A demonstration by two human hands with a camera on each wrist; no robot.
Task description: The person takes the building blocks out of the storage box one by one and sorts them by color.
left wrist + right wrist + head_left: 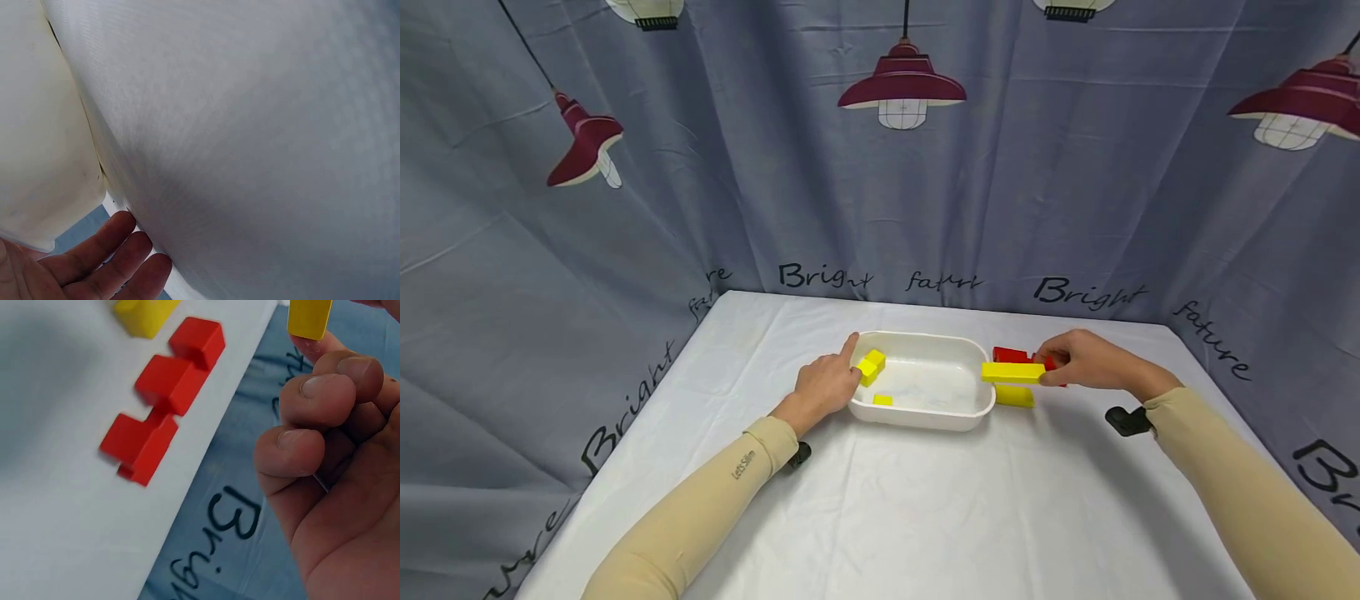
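Yellow blocks (870, 367) inside the tray (917, 419) show only in head view.

Tray (925, 420) on table (910, 517); blocks (868, 372) inside, at left; other blocks (1015, 397) to right; curtain (760, 183) behind.

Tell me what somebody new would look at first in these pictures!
Probably the bright yellow bar, pinched by the right hand at the right end of the white tray. Next might come the dark red lamps, pictured on the grey curtain behind the table. Then perhaps the left hand, holding the tray's left end.
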